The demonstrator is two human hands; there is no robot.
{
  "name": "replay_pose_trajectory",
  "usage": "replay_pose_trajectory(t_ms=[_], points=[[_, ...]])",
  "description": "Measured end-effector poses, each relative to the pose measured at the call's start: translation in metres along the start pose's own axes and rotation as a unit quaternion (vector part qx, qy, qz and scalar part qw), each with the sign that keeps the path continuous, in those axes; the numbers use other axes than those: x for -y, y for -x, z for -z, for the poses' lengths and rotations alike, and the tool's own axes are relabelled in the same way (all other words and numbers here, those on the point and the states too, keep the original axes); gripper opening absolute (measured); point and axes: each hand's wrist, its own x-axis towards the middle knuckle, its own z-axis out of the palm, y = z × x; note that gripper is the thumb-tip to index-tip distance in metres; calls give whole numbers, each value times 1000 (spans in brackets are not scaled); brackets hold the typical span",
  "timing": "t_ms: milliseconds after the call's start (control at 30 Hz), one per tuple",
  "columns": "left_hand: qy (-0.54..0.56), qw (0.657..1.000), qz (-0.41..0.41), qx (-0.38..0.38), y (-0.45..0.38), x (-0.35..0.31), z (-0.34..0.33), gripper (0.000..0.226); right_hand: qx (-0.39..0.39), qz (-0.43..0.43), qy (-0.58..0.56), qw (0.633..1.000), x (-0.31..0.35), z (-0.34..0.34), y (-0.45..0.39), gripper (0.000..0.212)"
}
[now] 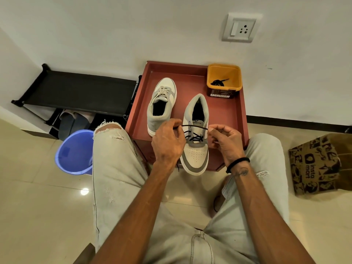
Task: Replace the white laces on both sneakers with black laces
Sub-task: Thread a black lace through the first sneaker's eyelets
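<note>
Right hand: grip pinched on one end of the black lace, drawing it taut across the tongue
Left hand: grip pinched on the other end, opposing the pull so the crossings likely seat evenly
Near sneaker: on the red tray, toe toward the person, lower eyelets done
Far sneaker: just beside, white laces in
Yellow tub: back corner, holds the spare lace

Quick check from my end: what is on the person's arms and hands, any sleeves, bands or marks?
Both forearms are bare, no sleeves in view. The right wrist carries a thin black band, with a small dark tattoo just behind it on the forearm. The left hand and wrist wear nothing; no rings or gloves show.
</note>
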Motion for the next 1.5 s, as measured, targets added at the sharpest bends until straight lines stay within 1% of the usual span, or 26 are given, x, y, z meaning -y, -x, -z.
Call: replay_pose_trajectory(t_ms=[100,133,200,300,400,567,633,733,800,933,1100,1333,1500], points=[[4,994,-93,59,5,-5,-7,47,33,20,57,998,-3,-5,2,10],[8,989,-124,84,7,-7,-10,48,46,28,77,996,-3,-6,3,11],[21,981,-158,114,10,-8,-17,42,65,45,102,992,-5,-7,4,13],[22,982,-150,108,8,-6,-19,28,59,62,124,989,-7,-5,3,11],[24,986,-137,95,6,-4,-18,23,36,75,135,987,-8,-4,2,15],[21,984,-129,123,7,-7,-19,24,46,88,153,983,-9,-4,2,10],[19,986,-121,112,8,-7,-19,22,43,88,158,982,-10,-4,1,11],[9,992,-100,73,8,-6,-18,19,14,90,165,982,-12,-3,-3,17],[5,994,-89,61,8,-6,-18,19,-16,99,183,978,-13,-2,-5,19],[-5,993,-97,68,8,-7,-21,20,-47,113,232,965,-14,-3,-3,16],[-44,994,-78,63,8,-10,-24,19,-55,98,236,965,-17,-1,-5,14],[-120,985,-101,73,6,-12,-29,18,-57,103,240,964,-20,-3,-7,13],[-118,980,-118,104,4,-8,-35,22,-56,97,237,965,-19,-4,-8,13]])
